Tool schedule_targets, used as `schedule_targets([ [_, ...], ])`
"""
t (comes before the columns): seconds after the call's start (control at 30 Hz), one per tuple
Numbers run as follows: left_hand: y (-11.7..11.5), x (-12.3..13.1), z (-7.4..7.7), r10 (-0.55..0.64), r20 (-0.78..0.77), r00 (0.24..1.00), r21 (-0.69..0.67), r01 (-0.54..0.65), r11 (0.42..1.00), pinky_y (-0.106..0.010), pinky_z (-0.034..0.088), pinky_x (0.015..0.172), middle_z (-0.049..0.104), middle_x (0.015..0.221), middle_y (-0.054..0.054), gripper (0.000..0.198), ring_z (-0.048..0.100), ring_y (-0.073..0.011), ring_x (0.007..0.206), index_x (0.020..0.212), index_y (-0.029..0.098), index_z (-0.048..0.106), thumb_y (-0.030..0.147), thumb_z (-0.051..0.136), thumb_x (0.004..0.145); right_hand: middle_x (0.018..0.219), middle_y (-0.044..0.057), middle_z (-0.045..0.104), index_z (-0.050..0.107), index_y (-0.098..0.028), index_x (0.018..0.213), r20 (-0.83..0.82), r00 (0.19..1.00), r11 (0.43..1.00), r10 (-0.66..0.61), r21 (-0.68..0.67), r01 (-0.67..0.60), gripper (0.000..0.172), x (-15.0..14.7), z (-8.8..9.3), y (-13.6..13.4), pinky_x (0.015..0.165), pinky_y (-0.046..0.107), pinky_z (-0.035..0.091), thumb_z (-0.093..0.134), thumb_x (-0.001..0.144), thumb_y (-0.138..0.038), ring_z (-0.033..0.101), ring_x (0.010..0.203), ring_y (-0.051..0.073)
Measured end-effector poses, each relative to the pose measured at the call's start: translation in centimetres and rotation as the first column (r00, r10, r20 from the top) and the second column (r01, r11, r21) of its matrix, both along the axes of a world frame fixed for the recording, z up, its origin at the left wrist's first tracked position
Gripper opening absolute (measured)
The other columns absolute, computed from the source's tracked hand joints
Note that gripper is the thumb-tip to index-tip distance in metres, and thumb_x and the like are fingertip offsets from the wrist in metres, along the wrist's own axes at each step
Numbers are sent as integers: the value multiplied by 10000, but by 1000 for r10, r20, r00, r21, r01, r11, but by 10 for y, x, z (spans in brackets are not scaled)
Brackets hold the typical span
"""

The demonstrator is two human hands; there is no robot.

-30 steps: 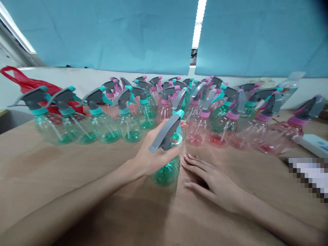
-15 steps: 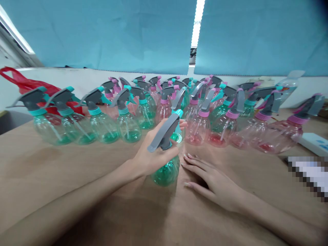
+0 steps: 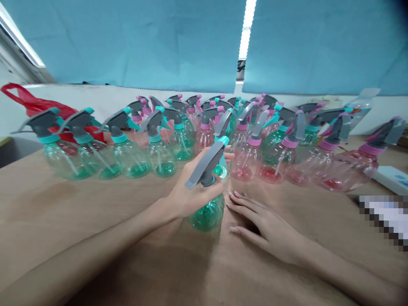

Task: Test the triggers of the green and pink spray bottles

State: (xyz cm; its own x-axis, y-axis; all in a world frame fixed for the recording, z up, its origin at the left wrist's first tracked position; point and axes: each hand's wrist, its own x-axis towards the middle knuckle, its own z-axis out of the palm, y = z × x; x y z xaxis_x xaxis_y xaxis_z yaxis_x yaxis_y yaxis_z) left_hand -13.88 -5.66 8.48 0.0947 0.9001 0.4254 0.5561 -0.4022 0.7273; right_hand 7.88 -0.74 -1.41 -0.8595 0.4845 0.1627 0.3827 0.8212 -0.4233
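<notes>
My left hand (image 3: 188, 189) is closed around the neck of a green spray bottle (image 3: 208, 214), just below its grey trigger head. The bottle stands upright on the brown table (image 3: 153, 259), and my fingers hide its collar in part. To the right of it, my right hand (image 3: 258, 216) lies palm down on the table, fingers stretched out, holding nothing. Beyond my left hand stand a clear green spray bottle (image 3: 161, 159) with a turquoise collar and a pink spray bottle (image 3: 245, 161) with a pink collar.
Several more green spray bottles (image 3: 130, 159) line the left, and several pink ones (image 3: 347, 170) the right, with further rows behind. A red plastic bag (image 3: 47, 106) sits at the far left. A white box (image 3: 392, 178) and a pixelated flat object (image 3: 387, 216) lie at the right.
The whole view has shifted very slightly. Both hands and the held spray bottle keep the same pose and place on the table.
</notes>
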Motion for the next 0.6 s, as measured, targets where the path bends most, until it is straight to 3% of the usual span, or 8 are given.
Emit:
schedule_targets([
  [0.3,-2,1,0,-12,-1,1000,0,12,1000,-261,501,617,615,1271,-46,512,566,-107,661,1235,220,465,81,501,744,1524,86,386,449,-169,1437,52,999,1000,3,25,-4,600,-1,1,0,1150,478,318,415,970,-544,312,1423,253],
  [0.6,-1,1,-1,-18,26,1000,13,18,1000,-266,530,707,619,1254,-52,544,610,-126,767,1266,210,429,85,511,743,1524,88,387,439,-176,1444,44,999,1000,4,25,-6,594,-1,1,0,1149,485,316,427,969,-532,310,1423,258],
])
